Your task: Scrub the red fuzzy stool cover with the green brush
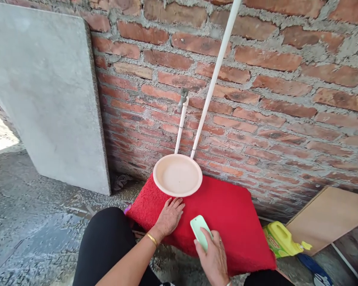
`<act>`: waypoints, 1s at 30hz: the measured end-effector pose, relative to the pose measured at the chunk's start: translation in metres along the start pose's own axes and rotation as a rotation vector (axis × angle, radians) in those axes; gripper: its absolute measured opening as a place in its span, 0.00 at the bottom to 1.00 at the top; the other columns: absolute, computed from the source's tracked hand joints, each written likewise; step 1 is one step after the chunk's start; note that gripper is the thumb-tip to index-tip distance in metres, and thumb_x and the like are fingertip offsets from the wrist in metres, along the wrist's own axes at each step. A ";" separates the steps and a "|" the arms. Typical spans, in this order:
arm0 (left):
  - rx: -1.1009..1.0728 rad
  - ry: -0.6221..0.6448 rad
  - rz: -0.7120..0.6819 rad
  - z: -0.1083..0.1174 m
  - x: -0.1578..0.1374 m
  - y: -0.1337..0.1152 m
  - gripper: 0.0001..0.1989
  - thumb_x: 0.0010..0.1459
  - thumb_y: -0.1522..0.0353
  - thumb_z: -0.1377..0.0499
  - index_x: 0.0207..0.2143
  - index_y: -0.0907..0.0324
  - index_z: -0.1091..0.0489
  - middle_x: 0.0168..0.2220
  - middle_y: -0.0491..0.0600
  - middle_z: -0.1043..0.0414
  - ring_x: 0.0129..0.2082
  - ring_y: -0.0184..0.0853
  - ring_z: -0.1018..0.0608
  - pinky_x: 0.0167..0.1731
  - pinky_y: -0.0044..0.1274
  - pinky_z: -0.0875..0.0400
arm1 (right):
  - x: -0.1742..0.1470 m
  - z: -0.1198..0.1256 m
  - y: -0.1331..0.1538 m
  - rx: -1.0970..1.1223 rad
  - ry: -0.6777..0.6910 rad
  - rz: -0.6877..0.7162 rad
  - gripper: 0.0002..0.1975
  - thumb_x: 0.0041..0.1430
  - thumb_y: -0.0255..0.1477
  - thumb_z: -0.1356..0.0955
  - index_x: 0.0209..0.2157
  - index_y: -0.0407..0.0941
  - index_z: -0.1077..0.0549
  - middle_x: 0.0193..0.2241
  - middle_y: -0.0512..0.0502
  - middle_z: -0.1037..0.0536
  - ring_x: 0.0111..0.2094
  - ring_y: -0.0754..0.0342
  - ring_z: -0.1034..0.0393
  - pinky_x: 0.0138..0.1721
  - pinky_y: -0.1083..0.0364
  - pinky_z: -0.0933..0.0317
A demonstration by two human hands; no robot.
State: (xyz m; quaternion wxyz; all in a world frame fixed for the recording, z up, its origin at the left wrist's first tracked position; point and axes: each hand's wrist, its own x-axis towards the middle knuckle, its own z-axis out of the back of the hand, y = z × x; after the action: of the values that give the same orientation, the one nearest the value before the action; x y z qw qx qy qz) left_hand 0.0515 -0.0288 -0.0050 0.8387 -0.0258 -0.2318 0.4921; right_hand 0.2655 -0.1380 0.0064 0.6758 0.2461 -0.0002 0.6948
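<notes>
Black-clad legs (104, 238) flank the red cloth (232, 206), apparently keeping it within easy reach. The right hand (214, 256) grips the lower end of a green slab (198, 227) between thumb and fingers, leaving its far end free; whether it touches the cloth, I cannot tell. The left hand (169, 218) lies palm down, fingers extended and empty, probably steadying the cloth. Just beyond sits the basin (179, 174), perhaps set back for room; behind it, the tap (183, 97).

Left hand (170, 217) palm down, fingers (176, 204) slightly spread, right hand (214, 256) curled in grip
</notes>
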 end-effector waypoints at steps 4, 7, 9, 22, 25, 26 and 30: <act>0.011 -0.021 -0.007 -0.007 0.000 0.001 0.16 0.68 0.69 0.50 0.55 0.54 0.31 0.60 0.50 0.32 0.61 0.41 0.33 0.62 0.41 0.43 | -0.013 0.030 -0.066 -0.049 -0.029 -0.241 0.26 0.60 0.53 0.39 0.49 0.51 0.25 0.37 0.44 0.28 0.39 0.44 0.29 0.42 0.47 0.33; 0.026 -0.028 -0.012 -0.009 0.000 0.002 0.16 0.68 0.69 0.50 0.55 0.54 0.31 0.60 0.51 0.32 0.61 0.41 0.33 0.62 0.41 0.43 | -0.014 0.044 -0.085 -0.057 -0.060 -0.373 0.32 0.57 0.58 0.40 0.50 0.50 0.26 0.37 0.42 0.28 0.41 0.41 0.29 0.41 0.46 0.33; 0.030 -0.034 -0.019 -0.009 0.000 0.002 0.16 0.68 0.69 0.49 0.55 0.54 0.31 0.60 0.50 0.32 0.61 0.41 0.32 0.61 0.41 0.42 | -0.012 0.041 -0.074 -0.018 -0.062 -0.356 0.32 0.57 0.58 0.40 0.51 0.50 0.26 0.38 0.43 0.28 0.41 0.42 0.28 0.41 0.46 0.33; 0.041 -0.060 -0.020 -0.010 0.000 0.002 0.16 0.67 0.70 0.49 0.54 0.53 0.31 0.59 0.50 0.31 0.60 0.41 0.31 0.61 0.40 0.42 | -0.020 0.043 -0.078 0.048 -0.007 -0.390 0.30 0.55 0.57 0.38 0.50 0.52 0.26 0.38 0.45 0.28 0.41 0.43 0.28 0.43 0.47 0.34; 0.039 -0.057 -0.015 -0.009 0.000 0.001 0.16 0.67 0.69 0.49 0.54 0.54 0.30 0.59 0.50 0.31 0.59 0.41 0.31 0.61 0.40 0.42 | -0.010 0.050 -0.079 0.040 -0.028 -0.432 0.31 0.55 0.57 0.38 0.50 0.51 0.26 0.38 0.44 0.28 0.42 0.43 0.29 0.43 0.47 0.34; 0.038 -0.056 -0.013 -0.008 0.000 0.001 0.16 0.67 0.69 0.50 0.54 0.54 0.30 0.59 0.50 0.30 0.59 0.41 0.31 0.61 0.40 0.41 | -0.004 0.048 -0.071 0.057 -0.023 -0.405 0.30 0.55 0.56 0.38 0.50 0.51 0.26 0.38 0.44 0.28 0.42 0.43 0.29 0.44 0.47 0.34; 0.035 -0.052 -0.006 -0.006 -0.001 0.001 0.16 0.67 0.69 0.50 0.54 0.53 0.30 0.59 0.50 0.30 0.59 0.40 0.31 0.61 0.40 0.42 | 0.024 0.028 -0.011 0.132 0.064 -0.188 0.21 0.58 0.46 0.34 0.49 0.52 0.25 0.40 0.45 0.28 0.43 0.46 0.29 0.46 0.50 0.34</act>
State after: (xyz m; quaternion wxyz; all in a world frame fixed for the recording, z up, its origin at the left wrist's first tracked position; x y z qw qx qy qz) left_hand 0.0524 -0.0282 -0.0109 0.8341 0.0023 -0.2453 0.4940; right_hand 0.2866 -0.1239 0.0350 0.7198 0.2665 0.0902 0.6346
